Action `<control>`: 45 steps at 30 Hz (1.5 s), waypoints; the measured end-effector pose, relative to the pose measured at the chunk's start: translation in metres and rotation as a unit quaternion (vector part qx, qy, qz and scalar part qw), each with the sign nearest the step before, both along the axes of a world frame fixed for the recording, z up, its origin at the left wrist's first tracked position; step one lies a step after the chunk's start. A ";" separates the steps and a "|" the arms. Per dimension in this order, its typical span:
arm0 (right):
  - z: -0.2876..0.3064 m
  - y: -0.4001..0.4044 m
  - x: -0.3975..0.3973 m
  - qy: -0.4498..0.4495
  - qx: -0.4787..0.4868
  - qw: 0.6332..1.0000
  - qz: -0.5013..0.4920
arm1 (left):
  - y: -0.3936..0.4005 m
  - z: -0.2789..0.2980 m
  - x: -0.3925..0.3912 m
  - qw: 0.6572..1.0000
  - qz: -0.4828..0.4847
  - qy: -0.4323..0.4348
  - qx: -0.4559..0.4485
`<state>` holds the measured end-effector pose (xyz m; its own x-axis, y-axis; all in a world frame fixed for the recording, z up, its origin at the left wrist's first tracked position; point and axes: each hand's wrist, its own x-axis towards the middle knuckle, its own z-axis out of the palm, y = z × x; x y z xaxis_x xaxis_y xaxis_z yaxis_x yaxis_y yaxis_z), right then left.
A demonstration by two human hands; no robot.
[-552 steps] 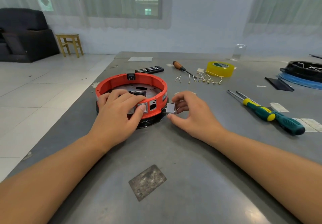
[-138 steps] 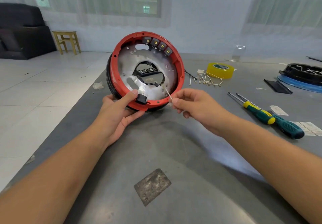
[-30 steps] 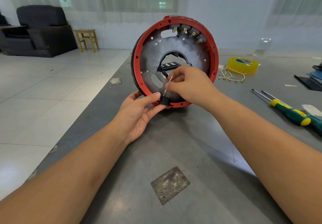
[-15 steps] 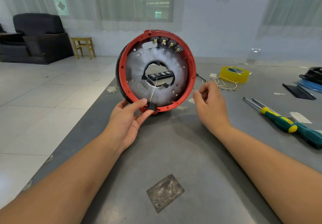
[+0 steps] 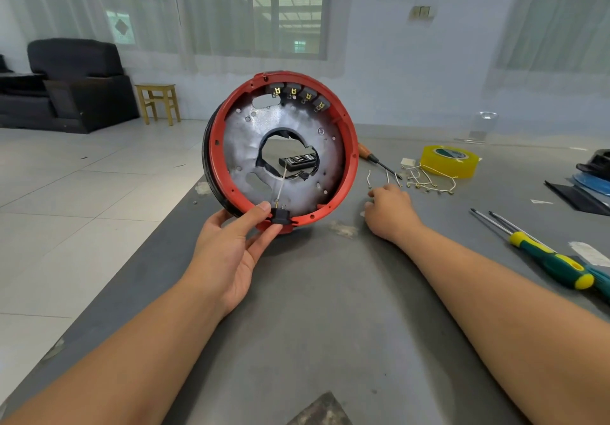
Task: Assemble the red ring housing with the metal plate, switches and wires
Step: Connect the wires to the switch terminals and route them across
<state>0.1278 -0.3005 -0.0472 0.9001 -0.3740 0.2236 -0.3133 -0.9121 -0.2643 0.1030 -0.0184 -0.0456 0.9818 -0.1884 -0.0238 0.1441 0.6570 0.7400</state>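
The red ring housing [image 5: 350, 147] stands on edge on the grey table, its open side facing me. The metal plate [image 5: 241, 140] sits inside it, and several switches [image 5: 298, 94] line the top of the rim. My left hand [image 5: 231, 246] holds the bottom rim, thumb beside a black socket [image 5: 280, 216]. One thin white wire [image 5: 281, 183] rises from that socket. My right hand [image 5: 391, 208] is out to the right of the housing, fingers down on the table just short of the loose white wires [image 5: 425, 182].
A yellow tape roll [image 5: 449, 161] lies behind the loose wires. An orange-handled screwdriver [image 5: 376, 160] lies next to them. Green-and-yellow screwdrivers [image 5: 554, 262] lie at the right. A black remote-like part [image 5: 297, 162] shows through the plate's hole. Black and blue parts [image 5: 594, 177] sit at the far right edge.
My right hand let go of the wire at the socket, left the housing and moved right toward the loose wires. The wire stays plugged in. My left hand keeps holding the rim.
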 end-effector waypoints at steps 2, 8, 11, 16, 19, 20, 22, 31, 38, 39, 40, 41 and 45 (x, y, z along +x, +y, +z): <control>0.000 -0.005 0.012 0.001 -0.022 1.000 -0.005 | -0.001 0.000 0.003 1.000 -0.002 0.004 0.003; 0.001 -0.018 0.035 0.021 -0.025 0.999 -0.013 | -0.003 -0.001 0.007 1.000 0.001 0.018 0.004; 0.002 -0.018 0.038 0.012 -0.020 1.000 -0.016 | -0.002 0.000 0.007 1.000 0.000 0.021 0.010; 0.000 -0.013 0.027 -0.021 -0.019 1.000 -0.011 | -0.002 0.002 0.005 1.000 0.002 0.025 0.016; -0.002 -0.005 0.008 -0.028 -0.045 0.998 0.016 | -0.002 0.004 0.002 1.000 0.004 0.021 0.021; -0.003 -0.003 0.000 -0.027 -0.053 0.998 0.026 | -0.002 0.004 0.001 1.000 0.005 0.020 0.022; -0.006 0.002 -0.018 -0.025 -0.065 0.996 0.048 | -0.001 0.005 -0.001 1.000 0.010 0.018 0.023; -0.004 0.034 -0.117 -0.068 -0.045 0.983 0.165 | 0.003 0.005 -0.010 1.000 0.007 0.012 0.025; 0.002 0.045 -0.152 -0.062 -0.010 0.980 0.189 | 0.003 0.004 -0.011 0.999 0.011 0.008 0.032; 0.003 0.046 -0.151 -0.066 -0.001 0.981 0.183 | 0.003 0.004 -0.011 0.999 0.013 0.007 0.032; 0.004 0.046 -0.149 -0.073 0.016 0.982 0.172 | 0.003 0.004 -0.011 0.999 0.014 0.007 0.032; 0.005 0.045 -0.148 -0.082 0.042 0.983 0.158 | 0.003 0.004 -0.011 0.999 0.014 0.006 0.032; 0.006 0.042 -0.147 -0.097 0.106 0.983 0.117 | 0.004 0.005 -0.012 0.999 0.012 0.006 0.036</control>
<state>-0.0189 -0.2587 -0.0411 0.9149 -0.2184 0.3396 -0.0260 -0.8712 -0.4902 0.0914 -0.0144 -0.0408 0.9857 -0.1616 -0.0483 0.1377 0.6056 0.7838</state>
